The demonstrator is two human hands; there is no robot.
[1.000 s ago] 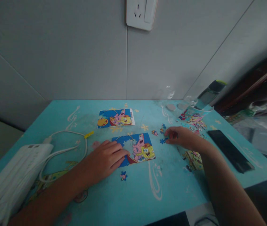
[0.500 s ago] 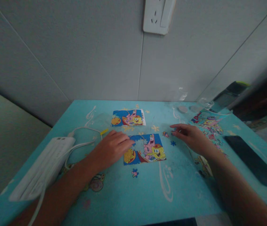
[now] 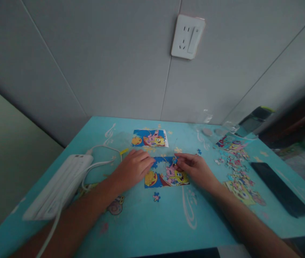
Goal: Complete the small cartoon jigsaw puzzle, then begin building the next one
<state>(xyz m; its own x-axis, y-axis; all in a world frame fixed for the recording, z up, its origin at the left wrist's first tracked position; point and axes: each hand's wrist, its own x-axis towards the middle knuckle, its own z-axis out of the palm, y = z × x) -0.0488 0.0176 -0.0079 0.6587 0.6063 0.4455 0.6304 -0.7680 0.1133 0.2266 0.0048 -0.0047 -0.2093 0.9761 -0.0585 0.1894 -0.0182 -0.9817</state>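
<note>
Over the puzzle (image 3: 165, 172) at the table's (image 3: 147, 222) middle, long axis left-right, my right hand (image 3: 195, 168) had moved in, pinching a piece (image 3: 175, 161); my left hand (image 3: 132, 168) lay open, flat on its left edge.

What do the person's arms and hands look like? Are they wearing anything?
Both arms are bare: no sleeves show anywhere along the forearms. The left hand and the right hand wear no gloves, and no rings, watch or bracelet can be seen on them, though the picture is dim and a little blurry. The fingers are slim.
</note>
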